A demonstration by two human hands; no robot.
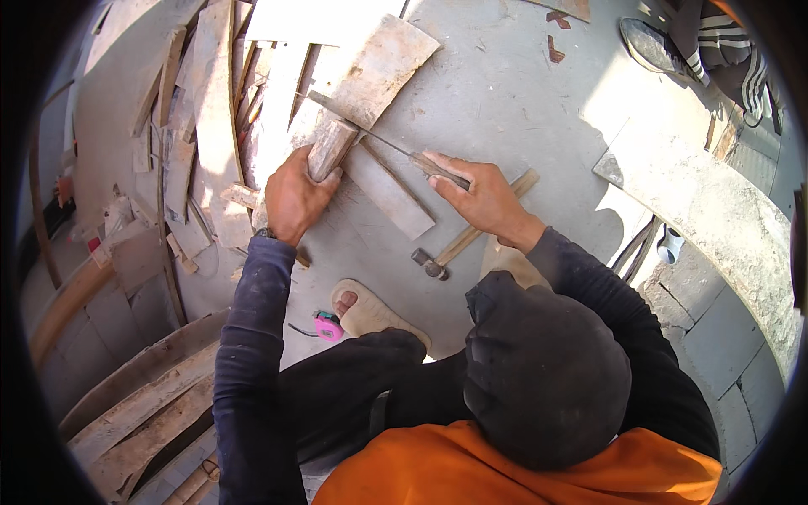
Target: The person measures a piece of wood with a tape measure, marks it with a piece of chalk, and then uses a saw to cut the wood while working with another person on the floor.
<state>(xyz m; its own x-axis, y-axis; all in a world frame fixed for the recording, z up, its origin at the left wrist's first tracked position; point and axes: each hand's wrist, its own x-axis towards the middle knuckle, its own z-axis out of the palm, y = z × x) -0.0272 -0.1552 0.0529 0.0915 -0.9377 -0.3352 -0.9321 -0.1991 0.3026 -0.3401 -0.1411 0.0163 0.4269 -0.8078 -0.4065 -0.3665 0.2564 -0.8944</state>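
My left hand [292, 192] is closed around a short, rough wooden block [333, 145], which it holds up at a tilt. In my right hand [484, 195] is the wooden handle of a machete [385, 142]. Its long, narrow blade slants up and left, passing close behind the block; whether the two touch I cannot tell. Beneath the blade lies a wide, stained board [384, 71], with a narrower plank [389, 192] below it. A hammer [459, 244] with a wooden handle rests on the floor under my right wrist.
A pink tape measure [328, 326] lies beside my sandalled foot [370, 310]. Long boards and offcuts [215, 101] crowd the left side. More planks [147, 412] are stacked at lower left. A stone-like slab [707, 194] curves along the right, and a person's shoe [648, 46] shows at upper right.
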